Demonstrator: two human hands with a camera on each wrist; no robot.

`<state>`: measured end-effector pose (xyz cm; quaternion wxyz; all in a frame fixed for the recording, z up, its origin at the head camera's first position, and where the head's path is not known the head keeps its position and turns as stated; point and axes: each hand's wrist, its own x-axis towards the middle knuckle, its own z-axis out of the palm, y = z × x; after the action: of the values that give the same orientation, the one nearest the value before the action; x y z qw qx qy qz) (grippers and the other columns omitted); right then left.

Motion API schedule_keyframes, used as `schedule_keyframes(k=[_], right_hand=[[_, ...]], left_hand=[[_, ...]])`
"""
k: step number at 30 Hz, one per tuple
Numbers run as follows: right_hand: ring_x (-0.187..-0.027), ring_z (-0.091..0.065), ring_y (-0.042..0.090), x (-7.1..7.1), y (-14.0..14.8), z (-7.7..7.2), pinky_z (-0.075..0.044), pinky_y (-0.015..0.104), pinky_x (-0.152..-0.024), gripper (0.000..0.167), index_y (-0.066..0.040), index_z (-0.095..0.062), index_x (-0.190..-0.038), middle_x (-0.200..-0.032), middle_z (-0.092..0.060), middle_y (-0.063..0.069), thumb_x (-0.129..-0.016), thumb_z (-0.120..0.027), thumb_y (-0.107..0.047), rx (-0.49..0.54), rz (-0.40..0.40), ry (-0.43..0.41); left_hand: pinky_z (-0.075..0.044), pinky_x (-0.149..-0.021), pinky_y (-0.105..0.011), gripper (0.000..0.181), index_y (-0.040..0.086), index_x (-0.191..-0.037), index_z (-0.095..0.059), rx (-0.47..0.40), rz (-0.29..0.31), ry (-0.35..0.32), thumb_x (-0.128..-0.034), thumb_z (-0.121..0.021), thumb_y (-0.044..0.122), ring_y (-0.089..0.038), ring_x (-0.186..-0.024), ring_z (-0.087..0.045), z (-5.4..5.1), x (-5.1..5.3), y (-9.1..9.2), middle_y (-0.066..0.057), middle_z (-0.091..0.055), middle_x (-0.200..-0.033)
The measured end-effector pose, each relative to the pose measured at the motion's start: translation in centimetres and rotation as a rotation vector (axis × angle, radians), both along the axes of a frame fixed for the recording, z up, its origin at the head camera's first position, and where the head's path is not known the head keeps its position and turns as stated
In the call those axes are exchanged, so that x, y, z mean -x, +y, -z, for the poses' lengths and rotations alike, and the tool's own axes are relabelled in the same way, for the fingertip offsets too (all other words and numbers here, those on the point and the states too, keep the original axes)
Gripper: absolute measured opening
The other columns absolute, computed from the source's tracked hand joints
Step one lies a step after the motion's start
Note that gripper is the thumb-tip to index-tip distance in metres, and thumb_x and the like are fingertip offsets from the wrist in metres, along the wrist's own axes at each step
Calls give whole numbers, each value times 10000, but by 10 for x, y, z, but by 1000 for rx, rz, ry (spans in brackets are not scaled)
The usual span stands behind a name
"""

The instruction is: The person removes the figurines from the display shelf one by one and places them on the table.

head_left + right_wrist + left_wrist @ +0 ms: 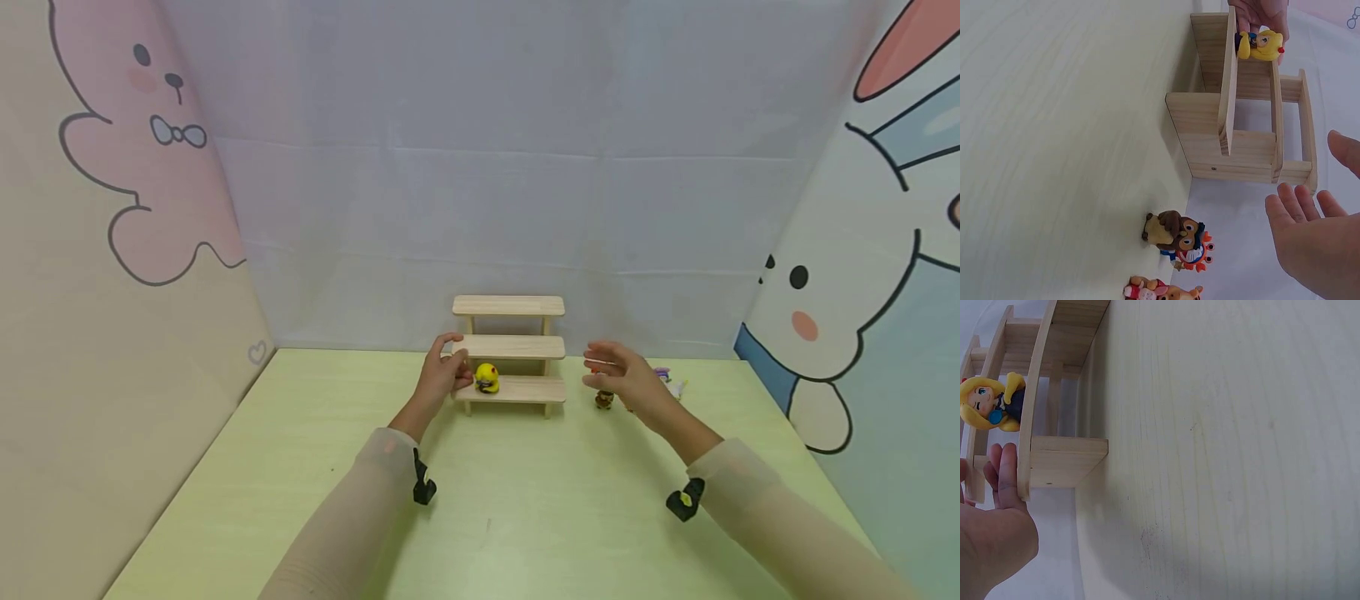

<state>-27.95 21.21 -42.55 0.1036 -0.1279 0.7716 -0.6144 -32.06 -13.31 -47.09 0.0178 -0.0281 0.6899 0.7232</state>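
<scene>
A yellow-haired girl figurine (487, 379) stands at the left end of the lowest step of a three-tier wooden shelf (528, 389). Just left of it is my left hand (437, 375); in the left wrist view its fingers (1008, 472) lie at the step's end, a small gap from the figurine. My right hand (633, 385) hovers to the right of the shelf with nothing in it, fingers loosely extended. Close by it on the table stands a brown owl figurine (1171, 230). A red crab-like figurine (1200, 256) shows partly behind the owl.
More small figurines, including a pink-and-red one (1145, 290), stand right of the shelf, partly hidden by my right hand in the head view. A pale curtain (360, 308) hangs behind the table (480, 517), and printed panels flank both sides.
</scene>
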Motion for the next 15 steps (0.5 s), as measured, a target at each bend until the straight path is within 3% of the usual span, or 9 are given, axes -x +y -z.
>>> schedule_keyframes(k=[2,3,4,15], right_hand=[[-1465,-398,411,0,-6,4,-542,179,-863,706,-27,-363,-1558,-1587,-380,261,-971,-735,-150,16,-12,-6],[-1464,-395,417,0,-8,6,-526,201,-960,704,-17,-361,-1557,-1584,-379,268,-972,-732,-145,20,-20,-3],[-1462,-399,419,0,-11,8,-526,223,-979,698,-12,-362,-1554,-1579,-385,270,-973,-728,-138,21,-28,0],[-1375,-518,401,0,-41,28,-488,456,-1097,611,43,-428,-1507,-1498,-498,271,-986,-705,-117,10,-60,-7]], left_hand=[[-629,-708,-344,355,184,-1407,-515,1,0,4,-1056,-572,172,-193,-658,-631,0,0,0,-70,-561,-809],[-628,-710,-344,354,182,-1407,-515,0,1,6,-1057,-571,173,-194,-658,-631,0,-1,0,-69,-562,-811],[-628,-713,-343,353,180,-1408,-514,0,3,6,-1059,-570,176,-194,-659,-630,0,-1,0,-68,-562,-813],[-632,-753,-369,359,174,-1416,-509,6,7,8,-1062,-565,177,-196,-681,-632,-1,-2,0,-69,-556,-826]])
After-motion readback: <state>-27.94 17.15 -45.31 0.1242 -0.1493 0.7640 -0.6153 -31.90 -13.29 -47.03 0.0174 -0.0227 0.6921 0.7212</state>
